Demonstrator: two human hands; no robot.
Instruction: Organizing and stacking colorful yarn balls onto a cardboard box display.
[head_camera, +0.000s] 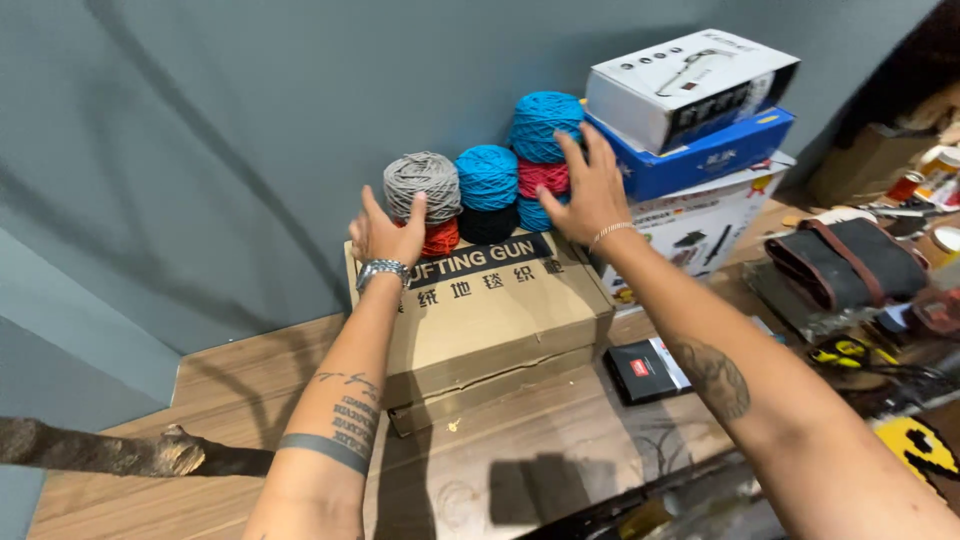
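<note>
Yarn balls stacked on a flat cardboard box (490, 310), up at 12 o'clock against the grey wall. Left hand (385, 238) has its grip spread, thumb against the grey yarn ball (422, 185), an orange ball (440, 238) just under it. Right hand (592, 190) is splayed flat against the top blue yarn ball (540, 122) and the pink ball (540, 177). Stacked tool boxes (690, 120) sit at 2 o'clock, on the wooden tabletop (230, 390).

We see soft, fuzzy wool in the yarn balls (487, 177), matt against the smooth grey wall. Under them sits a brown corrugated cardboard box (490, 310), dull and creased. The tabletop (250, 390) is grained wood with a low sheen. At the far right, the white carton (690, 85) looks glossy.
</note>
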